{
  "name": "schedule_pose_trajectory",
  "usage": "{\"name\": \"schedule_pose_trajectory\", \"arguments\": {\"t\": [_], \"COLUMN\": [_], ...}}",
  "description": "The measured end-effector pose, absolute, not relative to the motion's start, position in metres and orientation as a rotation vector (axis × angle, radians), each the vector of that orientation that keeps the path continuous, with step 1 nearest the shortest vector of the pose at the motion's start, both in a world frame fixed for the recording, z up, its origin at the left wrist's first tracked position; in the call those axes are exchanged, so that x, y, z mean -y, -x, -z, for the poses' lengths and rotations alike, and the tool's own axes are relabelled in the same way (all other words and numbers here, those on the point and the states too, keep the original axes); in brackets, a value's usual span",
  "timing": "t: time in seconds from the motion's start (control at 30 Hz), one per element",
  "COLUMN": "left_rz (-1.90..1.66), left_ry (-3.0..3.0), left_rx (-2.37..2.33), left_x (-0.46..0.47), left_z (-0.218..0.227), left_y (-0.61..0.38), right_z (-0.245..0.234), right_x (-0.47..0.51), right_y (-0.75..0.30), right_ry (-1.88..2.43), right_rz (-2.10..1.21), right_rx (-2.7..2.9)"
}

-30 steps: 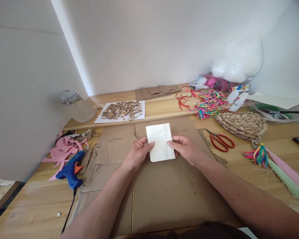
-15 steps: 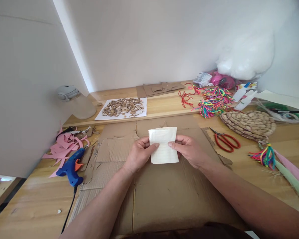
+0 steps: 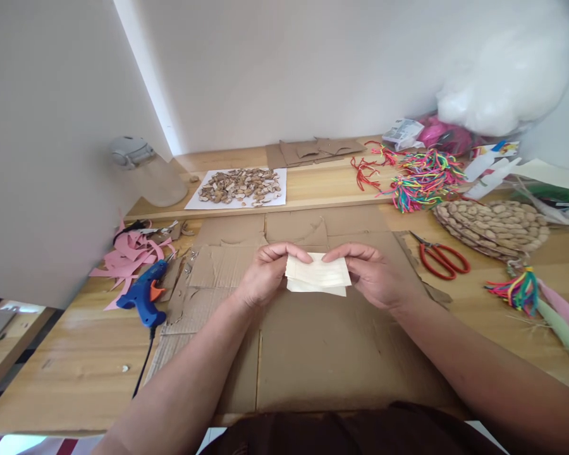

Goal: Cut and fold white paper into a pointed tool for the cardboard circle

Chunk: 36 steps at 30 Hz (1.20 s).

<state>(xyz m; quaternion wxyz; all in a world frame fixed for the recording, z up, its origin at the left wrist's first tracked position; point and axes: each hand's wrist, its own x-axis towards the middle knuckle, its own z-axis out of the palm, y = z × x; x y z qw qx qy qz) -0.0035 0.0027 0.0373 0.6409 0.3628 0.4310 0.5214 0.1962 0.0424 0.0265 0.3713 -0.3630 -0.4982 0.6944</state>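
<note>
A small cream piece of paper (image 3: 317,274) is folded over, its lower layer showing beneath the upper flap. My left hand (image 3: 271,273) grips its left side, thumb on top near the fold. On the other side my right hand (image 3: 367,272) pinches the paper's upper right part, its thumb also along the fold. Both hands hold the paper above the brown cardboard sheet (image 3: 322,354). The fingers behind the paper are partly hidden.
Left lie a blue glue gun (image 3: 145,294) and pink paper strips (image 3: 133,253). Nutshell-like pieces (image 3: 239,186) cover a white sheet at the back. Right are red-handled scissors (image 3: 443,259), colourful yarn tassels (image 3: 422,180), a woven shell-like piece (image 3: 495,227) and white bottles (image 3: 490,177).
The paper was upright and spread tall between my hands; now its top is folded down toward me. My thumbs have moved up to the fold. The view has shifted slightly.
</note>
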Motion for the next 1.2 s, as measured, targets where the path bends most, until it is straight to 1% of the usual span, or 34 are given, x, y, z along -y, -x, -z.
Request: {"name": "schedule_pose_trajectory", "arguments": {"t": [0.2, 0.6, 1.2], "left_rz": [-1.153, -1.112, -1.085], "left_ry": [-0.942, -0.961, -0.850], "left_rx": [-1.001, -0.992, -0.957], "left_x": [-0.004, -0.005, -0.009], "left_z": [-0.034, -0.034, -0.032], "left_y": [0.009, 0.010, 0.011], "right_z": [-0.034, -0.042, -0.034], "right_x": [-0.041, -0.041, -0.044], "right_y": [-0.191, -0.189, -0.191], "right_ry": [0.997, 1.026, 0.973], "right_rz": [-1.815, -1.804, -1.874], "right_rx": [1.185, 1.211, 1.178]}}
